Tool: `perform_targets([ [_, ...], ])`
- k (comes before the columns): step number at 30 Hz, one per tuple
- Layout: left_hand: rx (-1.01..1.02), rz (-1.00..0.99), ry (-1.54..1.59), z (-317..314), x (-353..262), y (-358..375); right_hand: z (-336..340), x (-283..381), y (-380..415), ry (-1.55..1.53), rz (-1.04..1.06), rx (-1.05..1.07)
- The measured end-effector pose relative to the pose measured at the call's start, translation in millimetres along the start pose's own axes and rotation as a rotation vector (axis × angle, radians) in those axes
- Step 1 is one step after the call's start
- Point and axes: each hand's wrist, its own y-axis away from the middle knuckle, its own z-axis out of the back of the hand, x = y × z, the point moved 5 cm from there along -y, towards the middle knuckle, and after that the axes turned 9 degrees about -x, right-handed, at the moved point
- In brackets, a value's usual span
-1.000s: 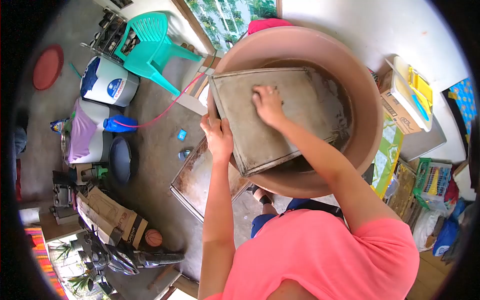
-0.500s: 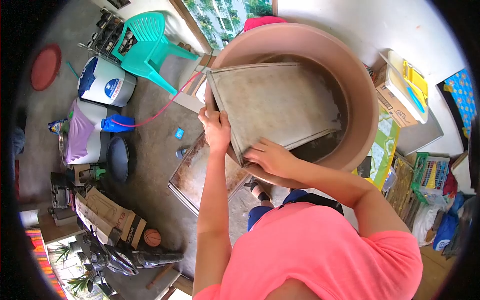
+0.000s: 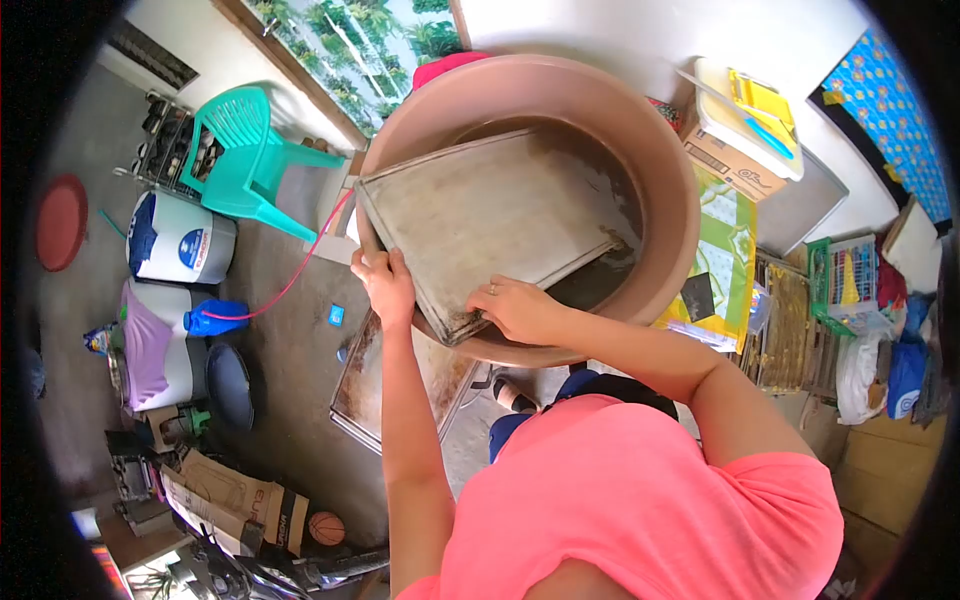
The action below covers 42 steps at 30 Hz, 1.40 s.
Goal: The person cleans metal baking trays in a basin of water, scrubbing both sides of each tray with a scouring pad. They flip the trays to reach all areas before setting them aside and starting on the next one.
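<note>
A large flat metal baking tray (image 3: 490, 215) with a raised rim and brownish stains leans inside a big round brown tub (image 3: 655, 170). Dark, murky water (image 3: 600, 180) sits in the tub beneath it. My left hand (image 3: 388, 287) is wrapped round the tray's left edge, at the tub rim. Near the tray's closest corner, my right hand (image 3: 512, 310) presses on the surface with curled fingers. Something small and dark shows under those fingertips, too hidden to name. A second, rust-stained tray (image 3: 400, 385) lies on the floor below my left forearm.
A green plastic chair (image 3: 250, 155), a white washing machine (image 3: 185, 240) and a blue jug (image 3: 215, 317) stand to the left, with a pink hose (image 3: 300, 270) running towards the tub. Boxes (image 3: 735, 160) and a green basket (image 3: 845, 285) are on the right. A basketball (image 3: 326, 528) lies lower left.
The view has turned, so the tub appears further left and lower. My right hand has slid a little away from the tray's near corner. My left hand keeps its hold.
</note>
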Motion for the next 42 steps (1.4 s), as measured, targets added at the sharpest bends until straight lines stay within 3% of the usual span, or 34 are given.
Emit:
perform_targets([
  [4, 0.013, 0.026, 0.023, -3, 4, -2, -26, 40, -10, -0.035, 0.249, -0.094],
  [11, 0.013, -0.058, -0.055, 1, -2, -1, -22, 27, 11, -0.014, 0.236, 0.002],
  [12, 0.041, 0.019, -0.005, 1, 0, -3, -30, 34, 1, -0.079, 0.273, -0.018],
  [16, 0.040, 0.011, 0.017, 1, 2, -4, -20, 23, -30, -0.243, 0.008, -0.135],
  [19, 0.026, 0.015, -0.011, 3, -3, -2, -27, 23, -29, -0.220, 0.103, -0.008],
  [27, 0.074, 0.084, 0.024, 2, 3, -3, -39, 5, -62, -0.057, 0.197, -0.234],
  [31, 0.021, 0.038, -0.051, 1, -2, -3, -34, 30, -19, -0.093, 0.179, -0.023],
  [35, 0.038, 0.051, 0.041, -4, 12, -6, -33, 33, -46, -0.045, 0.077, -0.111],
  [38, 0.077, 0.113, 0.065, 0, 9, -4, -45, 8, -76, -0.062, 0.114, -0.240],
  [42, 0.044, 0.050, 0.015, -1, 5, -5, -33, 42, -22, -0.146, 0.172, -0.015],
])
